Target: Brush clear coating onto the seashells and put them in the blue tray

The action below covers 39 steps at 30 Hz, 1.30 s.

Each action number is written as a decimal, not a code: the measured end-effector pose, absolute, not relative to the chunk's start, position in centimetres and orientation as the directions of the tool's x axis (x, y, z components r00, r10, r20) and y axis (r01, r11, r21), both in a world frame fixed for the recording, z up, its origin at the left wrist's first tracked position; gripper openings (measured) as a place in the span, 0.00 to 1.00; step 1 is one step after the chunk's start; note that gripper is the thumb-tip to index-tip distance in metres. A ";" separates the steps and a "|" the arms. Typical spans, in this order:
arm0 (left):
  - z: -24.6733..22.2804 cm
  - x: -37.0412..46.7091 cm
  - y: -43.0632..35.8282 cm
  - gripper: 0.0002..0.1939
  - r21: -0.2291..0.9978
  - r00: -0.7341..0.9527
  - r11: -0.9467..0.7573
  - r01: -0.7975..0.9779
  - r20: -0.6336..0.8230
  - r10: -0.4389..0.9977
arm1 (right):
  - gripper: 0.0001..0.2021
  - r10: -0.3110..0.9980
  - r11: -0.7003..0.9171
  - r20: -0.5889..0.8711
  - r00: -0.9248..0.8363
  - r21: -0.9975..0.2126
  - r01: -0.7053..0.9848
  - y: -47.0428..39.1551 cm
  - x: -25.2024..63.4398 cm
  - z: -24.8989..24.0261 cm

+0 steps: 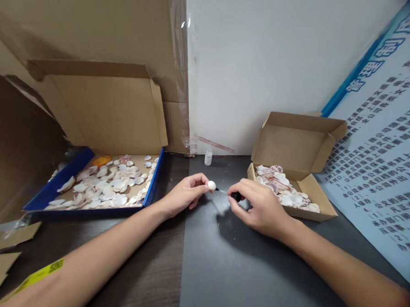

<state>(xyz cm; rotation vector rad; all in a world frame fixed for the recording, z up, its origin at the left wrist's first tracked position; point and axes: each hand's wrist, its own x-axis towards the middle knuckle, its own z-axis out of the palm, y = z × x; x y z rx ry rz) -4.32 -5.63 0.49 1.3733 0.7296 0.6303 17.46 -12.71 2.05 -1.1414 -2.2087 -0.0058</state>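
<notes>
A small white seashell (211, 186) is pinched between the thumb and fingers of my left hand (188, 193), above the table. Just to its right, my right hand (257, 205) grips the black cap (236, 196) of a small brush. The brush's thin stem points left and its dark tip (217, 189) is at the shell's edge; whether they touch I cannot tell. Behind both hands stands a small clear bottle (208, 158) with a printed label, upright and without a cap.
To the left lies an open blue-sided box (153, 179) with many seashells. An open cardboard box (326, 197) of shells stands behind my right hand. A white panel (255, 64) and cardboard close off the back. A printed poster (380, 162) leans at the right.
</notes>
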 end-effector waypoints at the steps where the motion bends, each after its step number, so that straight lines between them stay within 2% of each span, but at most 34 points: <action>1: 0.5 -4.3 -5.6 0.12 0.994 0.632 0.111 0.014 -0.095 0.769 | 0.04 0.715 0.639 0.559 -0.420 -0.281 0.716 -12.7 17.5 2.0; 4: 0.6 -4.3 -5.7 0.12 0.990 0.625 0.144 0.004 -0.115 0.772 | 0.05 0.703 0.655 0.562 -0.436 -0.275 0.704 -12.7 17.5 2.0; 8: 0.6 -4.3 -5.7 0.12 0.987 0.625 0.158 -0.006 -0.120 0.771 | 0.04 0.742 0.599 0.541 -0.397 -0.268 0.755 -12.6 17.6 2.0; 13: 0.4 -4.3 -5.6 0.11 0.991 0.628 0.131 -0.012 -0.094 0.772 | 0.05 0.693 0.667 0.572 -0.440 -0.276 0.692 -12.6 17.5 2.0; 17: 0.4 -4.3 -5.6 0.10 0.993 0.636 0.122 0.003 -0.096 0.765 | 0.04 0.739 0.602 0.545 -0.396 -0.271 0.751 -12.7 17.5 2.1; 22: 0.5 -4.4 -5.6 0.11 0.993 0.636 0.116 -0.005 -0.087 0.767 | 0.05 0.689 0.673 0.570 -0.446 -0.278 0.685 -12.8 17.5 2.1; 26: 0.5 -4.3 -5.6 0.11 0.993 0.638 0.118 -0.003 -0.089 0.765 | 0.04 0.731 0.606 0.560 -0.389 -0.271 0.748 -12.8 17.6 2.1; 31: 0.6 -4.3 -5.7 0.10 0.991 0.631 0.134 0.005 -0.107 0.768 | 0.05 0.674 0.692 0.580 -0.456 -0.281 0.665 -12.7 17.7 2.1; 36: 0.7 -4.3 -5.7 0.11 0.989 0.633 0.150 0.016 -0.126 0.764 | 0.04 0.716 0.637 0.560 -0.417 -0.279 0.719 -12.6 17.7 2.0; 39: 0.8 -4.3 -5.7 0.11 0.988 0.634 0.152 0.028 -0.135 0.762 | 0.04 0.687 0.678 0.580 -0.438 -0.296 0.673 -12.6 17.6 2.0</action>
